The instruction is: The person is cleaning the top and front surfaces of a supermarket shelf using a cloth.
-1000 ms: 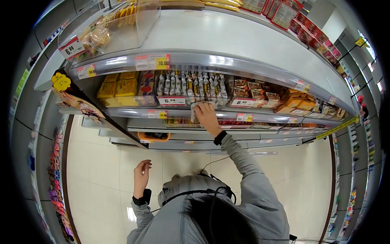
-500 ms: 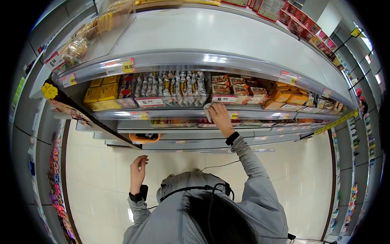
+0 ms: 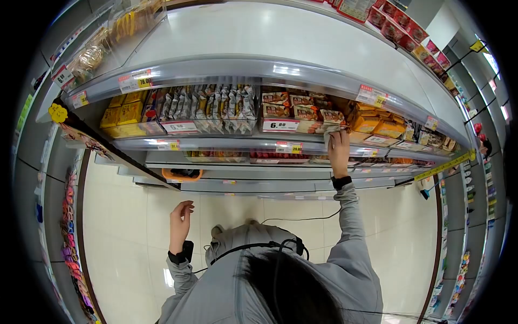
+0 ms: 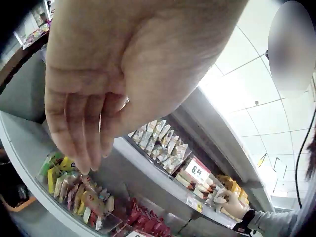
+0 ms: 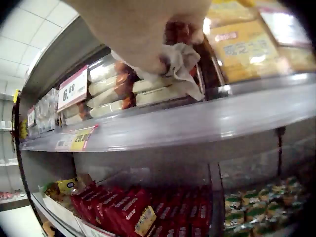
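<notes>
My right hand (image 3: 339,155) pinches a crumpled white cloth (image 5: 183,64) at the front edge of the middle shelf (image 5: 173,122). In the right wrist view the cloth lies against the front of a bin of cream-and-brown snack packs (image 5: 106,94), just left of yellow packets (image 5: 244,52). Over the floor, my left hand (image 3: 179,224) hangs beside the body, holding nothing. Its fingers (image 4: 79,128) are loosely bent in the left wrist view, well apart from the shelves.
Silver-wrapped snacks (image 3: 208,105) and yellow boxes (image 3: 125,114) fill bins further left. Price tags (image 3: 288,147) line the shelf edges. Red packets (image 5: 123,212) sit on the shelf below. An orange basket (image 3: 194,175) stands low at left, and a thin cable (image 3: 302,218) runs near the waist.
My right hand has slid rightward along the shelf edge with the cloth, from the silver-wrapped snacks to beside the yellow packets. The view has shifted right; the left hand stays loosely hanging.
</notes>
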A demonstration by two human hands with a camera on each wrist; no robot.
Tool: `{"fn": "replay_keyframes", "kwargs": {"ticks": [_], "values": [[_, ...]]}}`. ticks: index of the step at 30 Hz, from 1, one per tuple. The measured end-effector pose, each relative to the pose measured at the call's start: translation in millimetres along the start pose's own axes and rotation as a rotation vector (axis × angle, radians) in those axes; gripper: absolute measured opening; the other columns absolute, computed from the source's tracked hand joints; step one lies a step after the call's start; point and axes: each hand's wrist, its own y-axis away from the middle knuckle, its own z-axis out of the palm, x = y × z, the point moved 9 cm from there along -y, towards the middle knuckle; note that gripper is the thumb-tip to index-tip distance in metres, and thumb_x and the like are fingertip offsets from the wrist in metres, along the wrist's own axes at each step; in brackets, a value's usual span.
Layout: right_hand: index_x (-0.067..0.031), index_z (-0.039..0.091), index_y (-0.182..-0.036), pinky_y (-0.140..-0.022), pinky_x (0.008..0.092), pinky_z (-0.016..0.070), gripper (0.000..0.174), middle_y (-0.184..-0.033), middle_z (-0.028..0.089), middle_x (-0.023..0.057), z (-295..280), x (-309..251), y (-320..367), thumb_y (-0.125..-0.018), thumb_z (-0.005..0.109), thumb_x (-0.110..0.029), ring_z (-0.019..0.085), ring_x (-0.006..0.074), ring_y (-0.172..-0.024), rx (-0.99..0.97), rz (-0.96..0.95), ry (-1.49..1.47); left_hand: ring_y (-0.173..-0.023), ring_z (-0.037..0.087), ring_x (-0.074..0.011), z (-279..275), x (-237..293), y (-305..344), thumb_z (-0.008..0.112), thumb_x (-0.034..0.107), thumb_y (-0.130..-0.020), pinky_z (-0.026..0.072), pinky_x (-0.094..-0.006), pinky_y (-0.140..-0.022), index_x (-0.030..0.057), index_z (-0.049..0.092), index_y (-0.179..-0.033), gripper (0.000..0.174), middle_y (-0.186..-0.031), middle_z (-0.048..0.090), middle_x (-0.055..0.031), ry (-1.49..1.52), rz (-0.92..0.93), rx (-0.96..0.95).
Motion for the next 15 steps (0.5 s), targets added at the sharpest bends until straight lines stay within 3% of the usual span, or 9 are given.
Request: {"fn": "replay_keyframes", "kwargs": {"ticks": [2,6,11,13,14,15], "values": [[0.0,0.053,-0.094,-0.075,0.0454,0.0427,0.017,-0.097,0.05,0.0175,-3.4,6.6,1.0,-0.079,0.06,0.003,0.051,0.0367,-0.088,0.028,0.105,-0.061,-0.08,0.065,-0.0175,5.7,-4.6,3.6,0.046,0.003,-0.094,0.0502,-0.0283,-0.073,-0.003,0.061,-0.109,0.022,-0.091,0.067,-0.012,0.0,-0.011,0.005],[0.0007,0.052,-0.094,-0.076,0.0461,0.0427,0.017,-0.097,0.048,0.0183,12.4,-37.1,-7.9,-0.08,0.061,0.001,0.051,0.0381,-0.089,0.073,0.154,-0.169,-0.081,0.065,-0.0177,18.8,4.2,9.5,0.046,0.003,-0.094,0.0503,-0.0285,-0.074,-0.0031,0.062,-0.109,0.022,-0.091,0.067,-0.0121,0.007,-0.027,0.013],[-0.001,0.051,-0.098,-0.08,0.046,0.044,0.019,-0.1,0.048,0.0185,44.9,-78.9,-11.3,-0.081,0.06,0.001,0.051,0.0389,-0.093,-0.047,0.164,-0.406,-0.081,0.065,-0.0203,36.5,11.6,12.9,0.047,0.001,-0.093,0.0512,-0.0303,-0.075,-0.0045,0.061,-0.108,0.022,-0.091,0.067,-0.0141,0.028,-0.025,0.043],[-0.0031,0.052,-0.101,-0.083,0.0471,0.0444,0.02,-0.101,0.05,0.0193,45.7,-71.7,-7.8,-0.083,0.059,-0.002,0.052,0.0387,-0.096,-0.062,0.106,-0.379,-0.083,0.065,-0.0207,35.3,19.8,18.8,0.047,-0.001,-0.092,0.0512,-0.0304,-0.076,-0.0045,0.062,-0.107,0.021,-0.091,0.067,-0.0143,0.044,-0.024,0.071],[-0.0029,0.054,-0.104,-0.085,0.0478,0.0446,0.022,-0.106,0.051,0.0208,51.4,-59.4,2.2,-0.083,0.061,-0.004,0.052,0.0406,-0.1,0.001,0.001,-0.161,-0.083,0.065,-0.0209,34.8,20.2,21.1,0.048,-0.001,-0.091,0.0512,-0.0303,-0.076,-0.0042,0.062,-0.108,0.022,-0.091,0.067,-0.0144,0.029,-0.034,0.073],[-0.0019,0.055,-0.105,-0.087,0.0491,0.0442,0.024,-0.111,0.051,0.0221,41.0,-47.3,2.2,-0.083,0.061,-0.006,0.051,0.0426,-0.103,0.025,0.027,-0.165,-0.084,0.066,-0.0212,35.5,18.4,22.9,0.048,-0.001,-0.091,0.0511,-0.0301,-0.076,-0.0039,0.062,-0.108,0.022,-0.091,0.067,-0.0145,0.018,-0.041,0.07]]}}
